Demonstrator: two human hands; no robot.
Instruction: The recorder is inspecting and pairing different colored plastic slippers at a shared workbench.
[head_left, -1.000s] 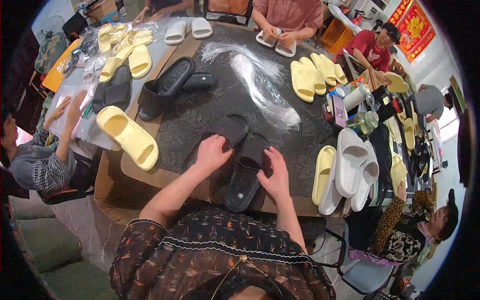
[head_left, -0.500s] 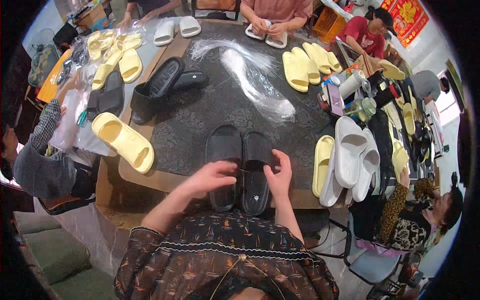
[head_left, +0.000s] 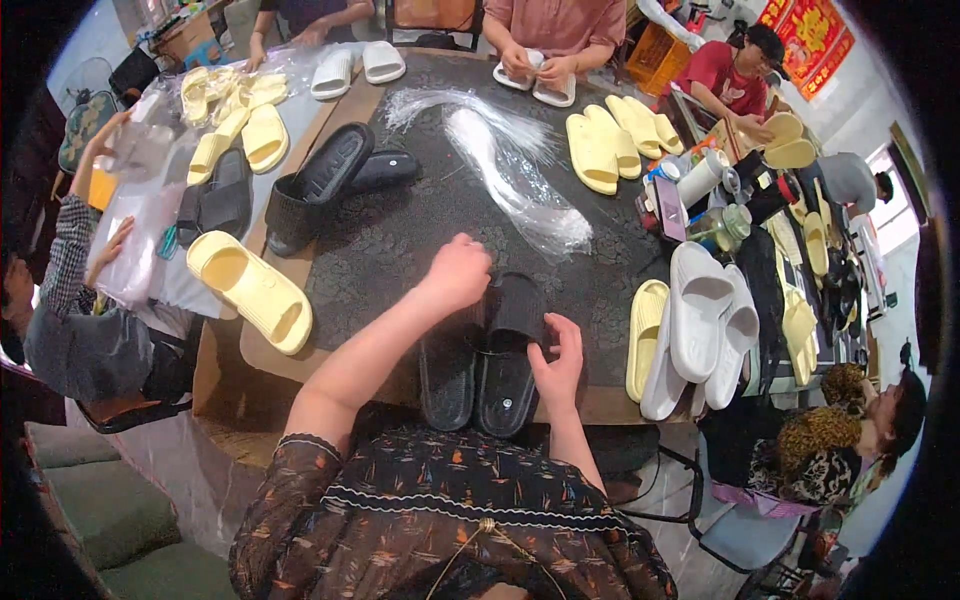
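Note:
A pair of black slides (head_left: pixel 488 365) lies side by side on the dark table (head_left: pixel 400 235), right in front of me. My left hand (head_left: pixel 457 272) reaches over the toe end of the left slide, fingers curled. My right hand (head_left: pixel 558 362) grips the side of the right slide near its strap. A heap of clear plastic bags (head_left: pixel 500 165) lies beyond the pair, toward the table's middle.
A yellow slide (head_left: pixel 250 288) lies at the left. More black slides (head_left: pixel 325 180) sit at the far left, yellow pairs (head_left: pixel 610 145) far right, white and yellow slides (head_left: pixel 700 325) stacked at the right. Other people sit around the table handling slides and bags.
The black pair now lies together in front of me. My left hand has moved from the near end of the slides forward to their toe end; my right hand stays on the right slide.

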